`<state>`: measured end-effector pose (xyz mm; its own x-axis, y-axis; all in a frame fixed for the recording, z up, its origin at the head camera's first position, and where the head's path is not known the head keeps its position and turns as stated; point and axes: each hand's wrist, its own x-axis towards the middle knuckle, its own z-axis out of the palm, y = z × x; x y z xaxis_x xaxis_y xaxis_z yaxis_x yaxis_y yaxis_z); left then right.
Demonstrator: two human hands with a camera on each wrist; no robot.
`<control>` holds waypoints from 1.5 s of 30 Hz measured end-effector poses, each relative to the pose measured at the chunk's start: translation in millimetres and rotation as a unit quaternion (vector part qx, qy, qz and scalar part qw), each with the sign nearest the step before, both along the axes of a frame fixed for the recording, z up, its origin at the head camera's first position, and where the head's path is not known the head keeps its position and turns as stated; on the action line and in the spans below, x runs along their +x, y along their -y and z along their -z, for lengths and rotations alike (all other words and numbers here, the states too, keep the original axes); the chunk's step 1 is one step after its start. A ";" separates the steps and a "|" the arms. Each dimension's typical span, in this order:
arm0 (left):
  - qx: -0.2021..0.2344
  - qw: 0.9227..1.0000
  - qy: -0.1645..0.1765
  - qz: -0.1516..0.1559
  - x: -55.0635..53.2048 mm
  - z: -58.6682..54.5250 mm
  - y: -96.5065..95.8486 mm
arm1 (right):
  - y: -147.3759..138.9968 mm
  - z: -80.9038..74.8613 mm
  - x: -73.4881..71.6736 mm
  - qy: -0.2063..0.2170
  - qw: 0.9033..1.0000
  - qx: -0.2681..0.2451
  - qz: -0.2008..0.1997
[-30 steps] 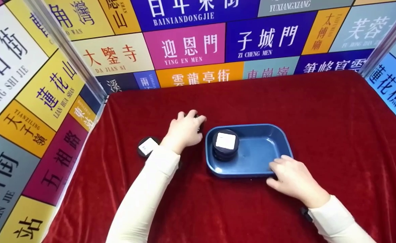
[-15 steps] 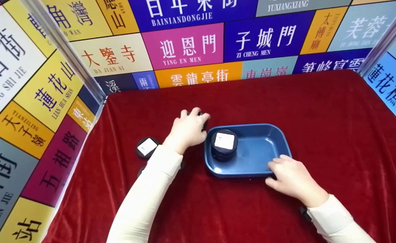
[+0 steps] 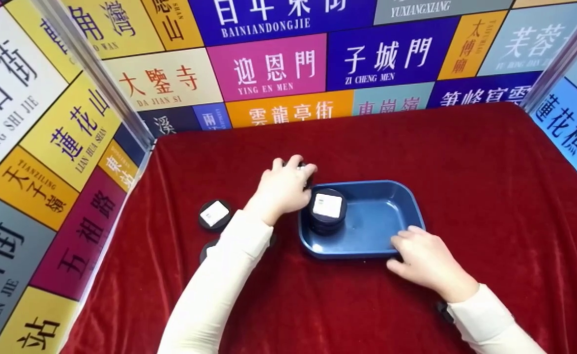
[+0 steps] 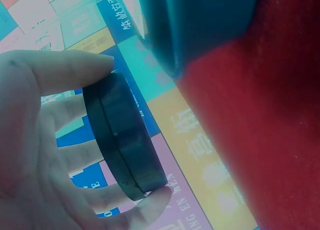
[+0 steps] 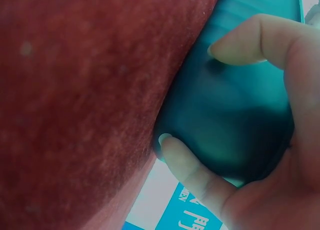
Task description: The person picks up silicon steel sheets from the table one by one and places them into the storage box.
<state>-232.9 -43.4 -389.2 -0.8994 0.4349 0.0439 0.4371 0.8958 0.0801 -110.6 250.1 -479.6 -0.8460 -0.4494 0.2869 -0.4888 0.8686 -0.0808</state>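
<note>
My left hand (image 3: 284, 189) holds a round, flat black case (image 4: 125, 135) by its edge, thumb on one side and fingers on the other. In the head view that case is mostly hidden behind the fingers, close to the far left corner of a blue plastic tray (image 3: 382, 216). Inside the tray, at its left end, stands a stack of similar black cases (image 3: 328, 211), the top one bearing a white label. My right hand (image 3: 428, 260) grips the tray's near right corner; in the right wrist view, its thumb and a finger press the outer wall (image 5: 235, 105).
Left of the tray, a labelled black case (image 3: 215, 215) lies on the red velvet cloth (image 3: 347, 305). Another black case (image 3: 209, 250) is partly covered by the left sleeve (image 3: 229, 275). Panels with colourful place-name signs (image 3: 274, 66) stand along the back and sides.
My left hand has moved to the right with the black case, up to the tray's far left corner. More of the case under the left sleeve now shows. The right hand stays on the tray.
</note>
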 end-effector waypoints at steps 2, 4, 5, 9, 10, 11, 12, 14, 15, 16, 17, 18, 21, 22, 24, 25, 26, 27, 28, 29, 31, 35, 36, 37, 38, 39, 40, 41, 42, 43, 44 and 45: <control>-0.001 1.000 -0.002 0.003 1.2 -0.8 -2.9 | -0.3 0.5 -0.1 0.001 1.000 0.000 0.001; -0.003 1.000 -0.003 0.007 2.2 -1.5 -5.7 | -0.4 1.0 -0.3 0.000 1.000 0.000 0.000; -0.004 1.000 -0.003 0.009 2.4 -1.7 -7.1 | -0.3 1.3 -0.4 -0.001 1.000 0.000 0.001; -0.011 1.000 -0.001 0.018 3.6 -2.3 -12.0 | 0.3 2.7 -0.2 -0.001 1.000 0.000 0.002; -0.013 1.000 0.000 0.020 3.9 -2.3 -13.3 | 0.4 2.9 -0.1 0.000 1.000 0.000 0.002; -0.014 1.000 0.001 0.022 4.2 -2.3 -14.5 | 0.4 2.8 0.2 0.001 1.000 0.000 0.002; -0.013 1.000 0.001 0.025 4.4 -2.2 -15.8 | 0.3 2.7 0.5 0.002 1.000 -0.001 0.003; -0.013 0.999 0.000 0.030 4.7 -2.2 -18.5 | -0.1 2.1 1.1 0.003 1.000 -0.001 0.004; -0.013 0.999 -0.002 0.032 4.5 -2.1 -20.0 | -0.3 1.8 1.4 0.003 1.000 -0.001 0.004; -0.012 0.999 -0.003 0.033 4.6 -2.2 -21.3 | -0.5 1.4 1.6 0.003 1.000 -0.001 0.005; -0.013 0.999 -0.004 0.034 4.7 -2.4 -22.6 | -0.6 1.0 1.7 0.003 1.000 -0.001 0.005; -0.013 0.999 -0.005 0.035 4.7 -2.5 -23.9 | -0.8 0.7 1.8 0.004 1.000 -0.001 0.005; -0.014 0.999 -0.002 0.040 5.1 -3.1 -26.9 | -1.1 -0.2 1.8 0.004 1.000 0.000 0.005; -0.014 0.999 -0.001 0.042 5.4 -3.4 -27.8 | -1.1 -0.5 1.7 0.004 1.000 0.001 0.005; -0.012 0.999 0.002 0.046 5.5 -3.8 -29.4 | -1.1 -1.1 1.4 0.004 1.000 0.002 0.006; -0.012 0.999 0.002 0.048 5.6 -4.2 -30.1 | -1.1 -1.4 1.2 0.004 1.000 0.002 0.006; -0.012 0.999 0.002 0.050 5.7 -4.5 -30.7 | -0.9 -1.7 1.0 0.003 1.000 0.002 0.006; -0.012 0.999 0.003 0.052 5.7 -5.0 -31.2 | -0.7 -1.9 0.8 0.003 1.000 0.002 0.006; -0.012 0.998 0.003 0.053 5.7 -5.3 -31.6 | -0.3 -2.1 0.6 0.004 1.000 0.001 0.005; -0.013 0.998 0.005 0.055 5.8 -5.6 -32.2 | 0.0 -2.2 0.4 0.005 1.000 0.000 0.004; -0.016 0.998 0.008 0.057 6.0 -6.1 -33.5 | 0.7 -2.3 0.2 0.005 1.000 0.000 0.003; -0.021 0.998 0.015 0.061 6.7 -6.3 -37.6 | 1.4 -1.8 0.1 0.002 1.000 0.002 0.002; -0.021 0.998 0.016 0.063 6.8 -6.3 -38.9 | 1.4 -1.7 0.2 0.001 1.000 0.002 0.002; -0.020 0.998 0.017 0.065 6.8 -6.4 -40.3 | 1.3 -1.6 0.3 0.000 1.000 0.002 0.003; -0.020 0.997 0.016 0.068 6.7 -6.5 -41.6 | 1.2 -1.4 0.3 -0.001 1.000 0.002 0.005; -0.019 0.997 0.016 0.070 6.8 -6.7 -43.0 | 1.2 -1.3 0.4 -0.001 1.000 0.003 0.006; -0.020 0.997 0.015 0.073 6.8 -6.9 -44.1 | 1.1 -1.2 0.4 0.000 1.000 0.003 0.007; -0.021 0.997 0.015 0.076 6.8 -7.2 -45.3 | 1.0 -1.0 0.3 0.001 1.000 0.004 0.008; -0.022 0.997 0.016 0.078 6.8 -7.5 -46.3 | 0.9 -0.9 0.3 0.003 1.000 0.004 0.008; -0.024 0.996 0.016 0.079 6.9 -8.0 -47.2 | 0.8 -0.9 0.2 0.004 1.000 0.004 0.009; -0.026 0.996 0.017 0.081 7.0 -8.5 -48.1 | 0.6 -0.8 0.0 0.005 1.000 0.004 0.009; -0.026 0.996 0.018 0.082 7.2 -9.1 -49.0 | 0.4 -0.8 -0.1 0.006 1.000 0.004 0.009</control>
<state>-225.7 5.5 -380.2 -0.8164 0.5774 -0.0137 0.5760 0.8157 0.0535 -110.7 249.7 -478.9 -0.8576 -0.4361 0.2727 -0.4716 0.8783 -0.0788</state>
